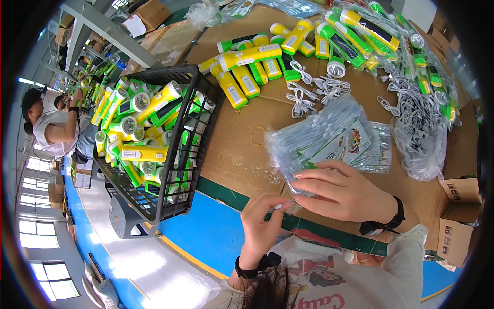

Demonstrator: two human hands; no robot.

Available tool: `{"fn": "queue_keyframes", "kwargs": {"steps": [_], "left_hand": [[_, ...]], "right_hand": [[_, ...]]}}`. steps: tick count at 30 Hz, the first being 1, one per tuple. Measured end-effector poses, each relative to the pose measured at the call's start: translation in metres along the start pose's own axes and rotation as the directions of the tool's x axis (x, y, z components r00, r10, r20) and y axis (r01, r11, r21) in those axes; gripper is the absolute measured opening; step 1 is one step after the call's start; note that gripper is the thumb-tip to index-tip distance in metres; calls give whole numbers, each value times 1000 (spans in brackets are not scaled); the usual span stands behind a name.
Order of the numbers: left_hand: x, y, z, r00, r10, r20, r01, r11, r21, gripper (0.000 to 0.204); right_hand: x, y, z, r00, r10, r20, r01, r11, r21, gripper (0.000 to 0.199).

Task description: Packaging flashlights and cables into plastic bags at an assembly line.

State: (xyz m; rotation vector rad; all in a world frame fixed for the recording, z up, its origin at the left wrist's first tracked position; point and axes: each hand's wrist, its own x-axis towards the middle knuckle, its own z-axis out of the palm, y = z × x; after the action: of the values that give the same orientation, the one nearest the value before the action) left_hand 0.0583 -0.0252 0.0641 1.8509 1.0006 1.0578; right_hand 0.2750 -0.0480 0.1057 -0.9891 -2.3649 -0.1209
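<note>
My left hand (261,222) is closed in a pinch, with thumb and forefinger on the edge of a clear plastic bag (294,206). A small white piece (278,206) shows at those fingertips; I cannot make out what it is. My right hand (346,194) has its fingers bent together over the same bag's edge, close to the left fingertips. Beneath and beyond the right hand lies a stack of clear plastic bags (319,135) with printed cards in them. Several coiled white cables (333,87) lie just past the stack.
On the left stands a black plastic basket (177,170) heaped with yellow-green flashlights (144,153). More flashlights (252,59) lie across the far side of the cardboard-covered table (231,149). A bag of white cables (419,134) and cardboard boxes (458,226) are at right. Another person (54,123) works at far left.
</note>
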Motion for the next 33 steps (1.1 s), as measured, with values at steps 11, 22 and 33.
{"fn": "queue_keyframes", "kwargs": {"steps": [11, 22, 33], "left_hand": [[-6, -10, -5, 974, -60, -217, 19, 982, -185, 34], [-1, 13, -10, 883, 116, 456, -25, 980, -199, 10], [-7, 8, -2, 879, 120, 461, -52, 986, -159, 13]], "right_hand": [[-7, -29, 4, 939, 339, 62, -333, 938, -97, 16], [8, -23, -24, 963, 254, -95, -237, 958, 161, 26], [-10, -17, 5, 929, 192, 317, -357, 693, 626, 20]]}}
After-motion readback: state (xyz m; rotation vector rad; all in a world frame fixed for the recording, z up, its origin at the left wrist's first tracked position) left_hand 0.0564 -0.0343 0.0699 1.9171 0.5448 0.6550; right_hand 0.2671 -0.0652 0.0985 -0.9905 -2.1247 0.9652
